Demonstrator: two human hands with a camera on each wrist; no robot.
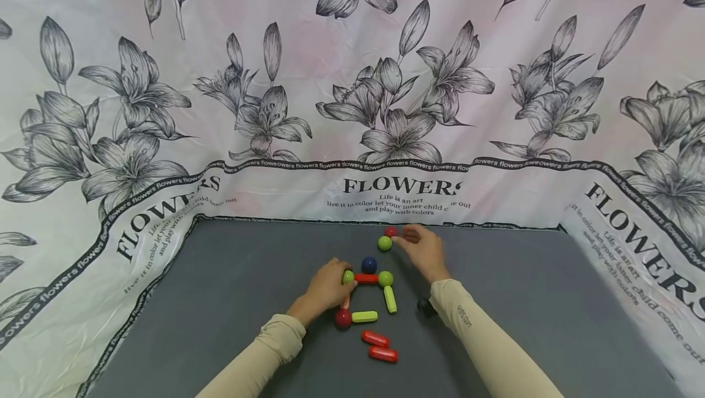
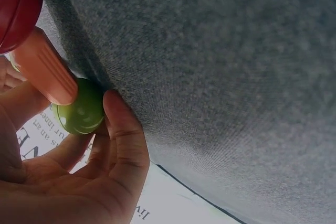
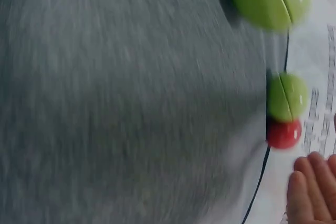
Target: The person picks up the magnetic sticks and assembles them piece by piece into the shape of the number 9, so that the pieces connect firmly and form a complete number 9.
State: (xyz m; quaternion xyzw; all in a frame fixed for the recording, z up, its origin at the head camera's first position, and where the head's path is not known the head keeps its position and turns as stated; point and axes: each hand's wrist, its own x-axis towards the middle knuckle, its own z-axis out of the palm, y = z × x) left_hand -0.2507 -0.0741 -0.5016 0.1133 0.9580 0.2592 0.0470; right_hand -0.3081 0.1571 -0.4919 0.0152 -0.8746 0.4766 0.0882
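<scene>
My left hand (image 1: 326, 288) pinches a green ball (image 2: 81, 109) between thumb and fingers. An orange stick (image 2: 46, 69) joins that ball to a dark red ball (image 1: 343, 318). A red stick (image 1: 366, 278) runs from the held ball to another green ball (image 1: 385, 278), which has a yellow-green stick (image 1: 390, 299) below it. A second yellow-green stick (image 1: 365, 316) extends from the dark red ball. At the back, my right hand (image 1: 425, 254) is beside a loose green ball (image 1: 384, 243) and a red ball (image 3: 284, 134), its fingers apart from both in the right wrist view.
A dark blue ball (image 1: 369, 264) lies just behind the red stick. Two loose red sticks (image 1: 376, 339) lie nearer the front. A flower-printed cloth (image 1: 275, 193) hangs behind the grey tabletop (image 1: 231, 275). A small black object (image 1: 425, 307) shows by the right wrist.
</scene>
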